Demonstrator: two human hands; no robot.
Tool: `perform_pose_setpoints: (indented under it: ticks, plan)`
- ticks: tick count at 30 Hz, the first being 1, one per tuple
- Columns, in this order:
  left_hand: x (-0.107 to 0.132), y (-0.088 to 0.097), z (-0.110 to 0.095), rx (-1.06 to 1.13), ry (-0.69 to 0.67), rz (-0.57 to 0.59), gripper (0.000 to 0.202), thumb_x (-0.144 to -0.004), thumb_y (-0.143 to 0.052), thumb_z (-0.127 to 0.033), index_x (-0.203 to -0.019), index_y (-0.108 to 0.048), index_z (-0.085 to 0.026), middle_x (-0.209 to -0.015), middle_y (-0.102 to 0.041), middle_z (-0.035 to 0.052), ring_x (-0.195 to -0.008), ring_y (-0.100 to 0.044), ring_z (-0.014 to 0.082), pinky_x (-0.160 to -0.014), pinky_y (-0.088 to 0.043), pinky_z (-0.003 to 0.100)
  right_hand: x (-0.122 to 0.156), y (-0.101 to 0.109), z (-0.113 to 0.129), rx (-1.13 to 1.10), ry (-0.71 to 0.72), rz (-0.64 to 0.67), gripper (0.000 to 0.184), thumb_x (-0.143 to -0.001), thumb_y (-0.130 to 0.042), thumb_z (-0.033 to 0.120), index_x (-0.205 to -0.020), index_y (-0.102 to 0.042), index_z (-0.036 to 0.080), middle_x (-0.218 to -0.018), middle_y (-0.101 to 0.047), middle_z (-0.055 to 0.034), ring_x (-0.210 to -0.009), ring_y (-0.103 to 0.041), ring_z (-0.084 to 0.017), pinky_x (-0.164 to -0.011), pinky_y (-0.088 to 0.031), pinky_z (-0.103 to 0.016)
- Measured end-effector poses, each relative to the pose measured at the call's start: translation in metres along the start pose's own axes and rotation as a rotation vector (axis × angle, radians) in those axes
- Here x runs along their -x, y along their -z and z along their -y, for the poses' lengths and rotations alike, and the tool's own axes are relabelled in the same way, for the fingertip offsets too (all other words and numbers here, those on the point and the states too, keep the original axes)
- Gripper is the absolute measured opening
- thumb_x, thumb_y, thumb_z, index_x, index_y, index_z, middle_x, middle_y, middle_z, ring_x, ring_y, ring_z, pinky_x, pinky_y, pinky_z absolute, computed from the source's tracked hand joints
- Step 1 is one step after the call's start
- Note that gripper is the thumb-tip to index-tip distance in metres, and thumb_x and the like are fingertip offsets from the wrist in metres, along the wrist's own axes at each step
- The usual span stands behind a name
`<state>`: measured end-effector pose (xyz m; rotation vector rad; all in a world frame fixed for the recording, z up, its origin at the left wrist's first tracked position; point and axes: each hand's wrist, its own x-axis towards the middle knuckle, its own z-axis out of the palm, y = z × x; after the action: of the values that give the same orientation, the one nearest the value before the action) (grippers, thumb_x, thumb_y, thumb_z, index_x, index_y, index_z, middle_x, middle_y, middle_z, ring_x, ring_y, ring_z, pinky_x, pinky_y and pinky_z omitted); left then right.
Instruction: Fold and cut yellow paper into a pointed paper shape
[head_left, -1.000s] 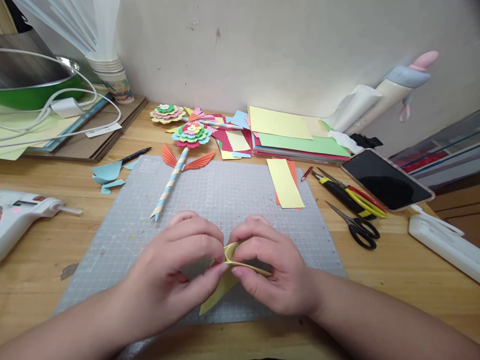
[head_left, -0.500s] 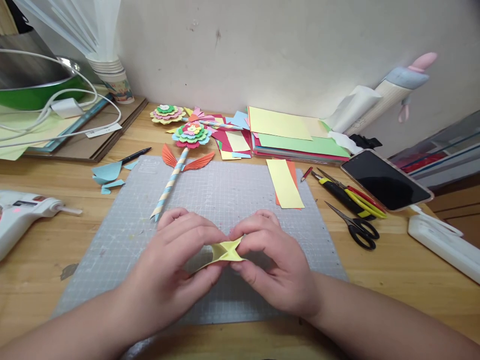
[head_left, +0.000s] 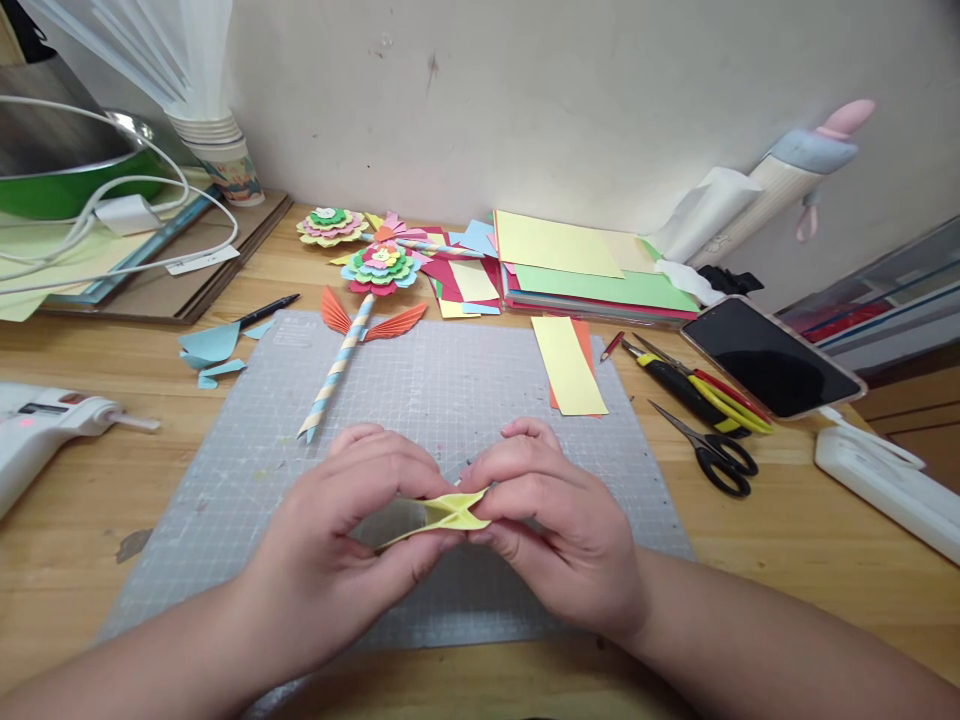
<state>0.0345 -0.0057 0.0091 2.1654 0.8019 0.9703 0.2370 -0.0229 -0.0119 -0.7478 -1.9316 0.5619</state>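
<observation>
Both my hands meet over the near middle of a grey cutting mat [head_left: 450, 385]. My left hand [head_left: 341, 545] and my right hand [head_left: 555, 530] each pinch a small folded piece of yellow paper [head_left: 450, 511] between thumb and fingertips, held just above the mat. The paper shows crossing creases at its middle, and part of it is hidden behind my fingers.
A paper flower on a striped stem [head_left: 352, 335] lies at the mat's far left, a yellow strip [head_left: 568, 365] at its far right. Scissors [head_left: 712, 455], cutters [head_left: 697, 392] and a phone [head_left: 769, 355] lie right; a glue gun [head_left: 45, 425] left; stacked coloured paper [head_left: 585, 265] behind.
The yellow paper has been turned and pressed flatter between my fingertips; its long tail that hung down toward me is now drawn in between my hands.
</observation>
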Motion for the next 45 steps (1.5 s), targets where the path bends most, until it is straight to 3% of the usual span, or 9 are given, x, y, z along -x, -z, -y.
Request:
perform_pose_setpoints:
  ticks: [9, 15, 26, 31, 39, 45]
  plan:
    - [0.0017, 0.0015, 0.0033, -0.022, -0.075, -0.015, 0.019, -0.087, -0.063, -0.012, -0.100, -0.064, -0.025, -0.081, -0.071, -0.0018, -0.076, -0.064, 0.0155, -0.074, -0.047, 0.035, -0.0002, 0.0015, 0.0021, 0.051, 0.050, -0.026, 0.008, -0.094, -0.057, 0.022, -0.094, -0.065, 0.021, -0.096, -0.072, -0.0050, -0.087, -0.068, -0.017, -0.094, -0.040, -0.043]
    - [0.0021, 0.0010, 0.0018, -0.051, -0.083, -0.019, 0.017, -0.086, -0.064, -0.012, -0.097, -0.064, -0.025, -0.079, -0.070, -0.0019, -0.073, -0.064, 0.0154, -0.073, -0.047, 0.036, -0.0003, 0.0019, 0.0042, 0.049, 0.028, -0.038, 0.009, -0.094, -0.059, 0.020, -0.094, -0.067, 0.023, -0.092, -0.073, -0.0020, -0.081, -0.068, -0.015, -0.098, -0.037, -0.043]
    - [0.0020, -0.0016, 0.0020, 0.040, -0.010, -0.004, 0.009, -0.088, -0.064, -0.015, -0.094, -0.066, -0.022, -0.080, -0.070, -0.0010, -0.075, -0.064, 0.0140, -0.071, -0.049, 0.030, -0.0001, -0.0022, 0.0035, -0.038, -0.066, -0.040, 0.007, -0.091, -0.061, 0.017, -0.089, -0.065, 0.023, -0.085, -0.068, 0.0000, -0.077, -0.065, -0.014, -0.097, -0.040, -0.044]
    - [0.0020, -0.0023, 0.0011, 0.107, -0.004, -0.001, 0.011, -0.087, -0.064, -0.014, -0.095, -0.066, -0.022, -0.079, -0.071, -0.0015, -0.075, -0.065, 0.0139, -0.071, -0.050, 0.031, 0.0027, -0.0065, 0.0029, -0.132, -0.140, -0.096, 0.012, -0.088, -0.062, 0.018, -0.098, -0.059, 0.024, -0.082, -0.069, 0.0023, -0.076, -0.066, -0.015, -0.100, -0.037, -0.044]
    - [0.0004, -0.0009, -0.0021, 0.120, -0.016, -0.030, 0.016, -0.087, -0.062, -0.010, -0.092, -0.066, -0.025, -0.074, -0.071, -0.0026, -0.068, -0.064, 0.0139, -0.066, -0.049, 0.033, -0.0004, -0.0011, 0.0018, -0.010, -0.053, -0.019, 0.009, -0.093, -0.057, 0.018, -0.094, -0.065, 0.023, -0.081, -0.070, 0.0016, -0.072, -0.066, -0.013, -0.094, -0.040, -0.041]
    - [0.0013, -0.0012, -0.0016, 0.142, 0.037, -0.016, 0.009, -0.086, -0.066, -0.016, -0.091, -0.066, -0.023, -0.080, -0.070, -0.0003, -0.078, -0.065, 0.0155, -0.072, -0.051, 0.033, -0.0009, -0.0010, 0.0044, 0.029, -0.035, -0.001, 0.009, -0.093, -0.057, 0.017, -0.092, -0.064, 0.023, -0.079, -0.070, 0.0015, -0.071, -0.066, -0.013, -0.092, -0.038, -0.041]
